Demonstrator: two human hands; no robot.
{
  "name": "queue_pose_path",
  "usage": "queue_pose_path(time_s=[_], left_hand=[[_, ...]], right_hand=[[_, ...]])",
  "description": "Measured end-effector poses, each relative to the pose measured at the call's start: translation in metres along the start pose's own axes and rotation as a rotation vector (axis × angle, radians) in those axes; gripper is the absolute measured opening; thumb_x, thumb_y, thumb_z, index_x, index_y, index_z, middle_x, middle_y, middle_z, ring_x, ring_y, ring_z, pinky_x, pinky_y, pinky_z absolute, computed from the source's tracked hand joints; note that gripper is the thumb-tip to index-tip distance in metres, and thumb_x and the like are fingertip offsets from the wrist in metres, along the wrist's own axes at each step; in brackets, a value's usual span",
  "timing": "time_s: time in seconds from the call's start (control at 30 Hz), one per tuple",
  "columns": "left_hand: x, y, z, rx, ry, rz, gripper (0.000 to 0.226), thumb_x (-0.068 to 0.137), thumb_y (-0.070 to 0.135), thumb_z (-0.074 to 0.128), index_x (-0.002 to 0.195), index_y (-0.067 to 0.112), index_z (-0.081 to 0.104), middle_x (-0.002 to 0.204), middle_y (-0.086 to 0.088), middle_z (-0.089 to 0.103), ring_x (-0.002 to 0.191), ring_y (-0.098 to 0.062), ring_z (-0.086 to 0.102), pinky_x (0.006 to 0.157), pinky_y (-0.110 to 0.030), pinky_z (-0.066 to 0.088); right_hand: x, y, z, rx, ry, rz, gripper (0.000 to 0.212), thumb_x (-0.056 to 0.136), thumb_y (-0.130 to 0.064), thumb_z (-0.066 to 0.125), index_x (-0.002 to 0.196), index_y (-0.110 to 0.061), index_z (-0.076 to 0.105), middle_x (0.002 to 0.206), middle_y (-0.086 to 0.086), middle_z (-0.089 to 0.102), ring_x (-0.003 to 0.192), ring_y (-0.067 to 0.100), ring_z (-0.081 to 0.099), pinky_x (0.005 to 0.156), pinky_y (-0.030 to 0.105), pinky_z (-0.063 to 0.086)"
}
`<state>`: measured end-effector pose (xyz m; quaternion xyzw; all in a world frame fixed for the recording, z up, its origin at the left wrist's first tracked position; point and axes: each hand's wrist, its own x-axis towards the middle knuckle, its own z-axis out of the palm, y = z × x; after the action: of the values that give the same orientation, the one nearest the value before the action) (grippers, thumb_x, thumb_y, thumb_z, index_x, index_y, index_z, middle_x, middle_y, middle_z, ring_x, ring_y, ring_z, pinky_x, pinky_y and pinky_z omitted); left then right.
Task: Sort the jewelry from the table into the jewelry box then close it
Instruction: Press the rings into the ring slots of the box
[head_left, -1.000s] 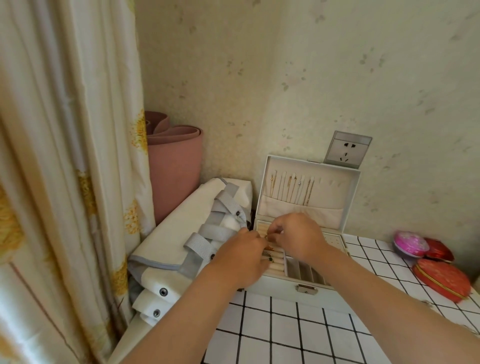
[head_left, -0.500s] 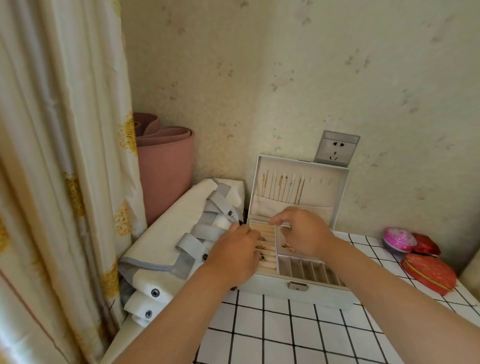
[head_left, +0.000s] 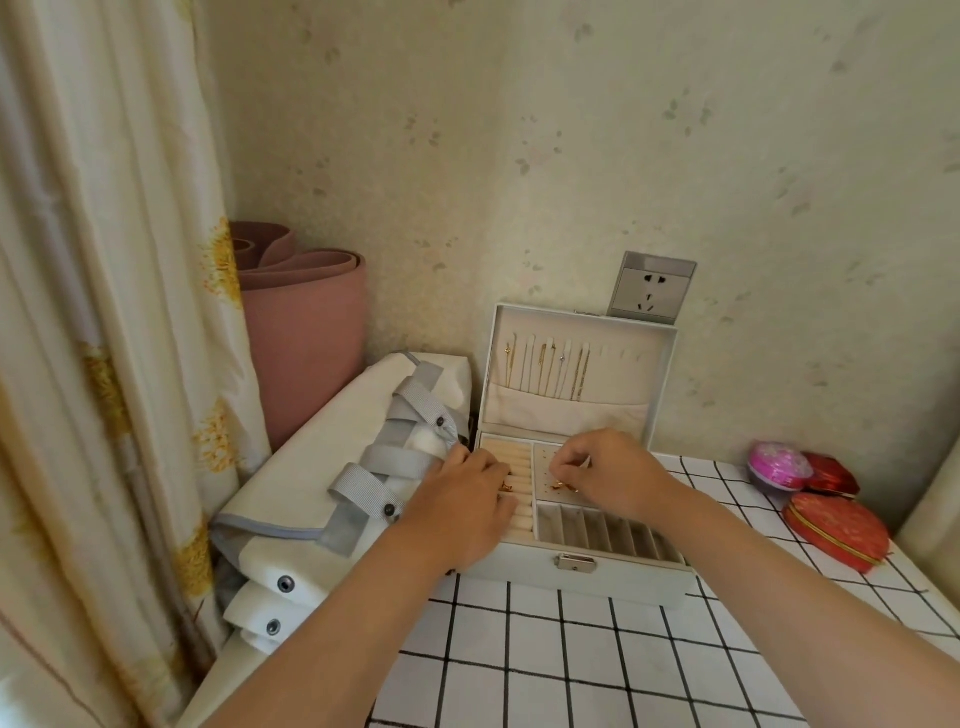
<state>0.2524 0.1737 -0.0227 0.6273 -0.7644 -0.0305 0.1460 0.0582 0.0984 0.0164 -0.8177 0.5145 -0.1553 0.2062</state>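
The left hand (head_left: 462, 506) lies with bent fingers over the ring rolls (head_left: 511, 451) of the open jewelry box (head_left: 623, 578) on the desk (head_left: 571, 654). A gold piece (head_left: 506, 487) sits at its fingertips; I cannot tell whether it is gripped. Further right, a gold earring (head_left: 563, 486) rests on the perforated panel (head_left: 545, 470) under the right hand (head_left: 615, 470), whose fingers (head_left: 574, 462) bunch in a narrow pinch, contents hidden. Such pieces are likely light, stiff, slippery and easily bent, so pinch the body, not the post.

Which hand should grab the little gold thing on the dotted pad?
Probably the right hand: its fingertips are just above the gold piece on the dotted pad. The left hand is over the ring rolls beside it.
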Motion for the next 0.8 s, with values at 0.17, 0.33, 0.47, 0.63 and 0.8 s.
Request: queue_pose_path(time_s=[0.17, 0.33, 0.47, 0.63, 0.8], left_hand=[[0.001, 0.006, -0.011, -0.167, 0.162, 0.035, 0.044, 0.098, 0.028, 0.048, 0.143, 0.028, 0.043, 0.137, 0.007, 0.049, 0.128, -0.013, 0.034, 0.109, -0.033, 0.032], [0.003, 0.009, -0.029, -0.661, 0.265, -0.042, 0.033, 0.093, 0.005, 0.056, 0.108, 0.035, 0.056, 0.102, 0.021, 0.060, 0.102, 0.008, 0.055, 0.081, -0.005, 0.041], [0.006, 0.004, -0.035, -0.816, 0.332, -0.080, 0.023, 0.090, 0.014, 0.068, 0.102, 0.032, 0.063, 0.085, 0.009, 0.067, 0.081, 0.001, 0.061, 0.073, -0.009, 0.047], [0.010, -0.001, -0.039, -0.933, 0.392, -0.227, 0.011, 0.083, 0.021, 0.077, 0.090, 0.028, 0.071, 0.082, 0.005, 0.072, 0.078, -0.007, 0.067, 0.078, -0.026, 0.055], [0.009, 0.001, -0.045, -1.047, 0.401, -0.404, 0.008, 0.081, 0.020, 0.079, 0.082, 0.025, 0.073, 0.078, 0.007, 0.073, 0.074, -0.005, 0.067, 0.076, -0.023, 0.054]], right_hand=[[0.002, -0.014, 0.001, 0.298, 0.081, -0.008, 0.010, 0.092, -0.019, 0.070, 0.087, -0.021, 0.079, 0.080, -0.014, 0.073, 0.069, -0.008, 0.062, 0.069, 0.012, 0.045], [0.006, -0.039, -0.003, 0.795, 0.008, 0.150, 0.009, 0.090, -0.009, 0.072, 0.097, -0.013, 0.077, 0.077, 0.007, 0.072, 0.059, 0.012, 0.061, 0.055, 0.024, 0.052], [0.009, -0.053, -0.003, 0.975, -0.107, 0.167, 0.015, 0.089, -0.004, 0.071, 0.103, -0.007, 0.072, 0.074, 0.009, 0.070, 0.059, 0.015, 0.062, 0.056, 0.027, 0.055], [0.013, -0.063, 0.002, 0.958, -0.078, 0.157, 0.013, 0.092, -0.007, 0.069, 0.105, -0.005, 0.068, 0.076, 0.010, 0.071, 0.057, 0.019, 0.063, 0.053, 0.030, 0.055], [0.011, -0.065, 0.002, 0.702, 0.067, -0.065, 0.019, 0.094, 0.002, 0.061, 0.097, -0.014, 0.073, 0.096, 0.013, 0.070, 0.063, 0.018, 0.065, 0.054, 0.032, 0.059]])
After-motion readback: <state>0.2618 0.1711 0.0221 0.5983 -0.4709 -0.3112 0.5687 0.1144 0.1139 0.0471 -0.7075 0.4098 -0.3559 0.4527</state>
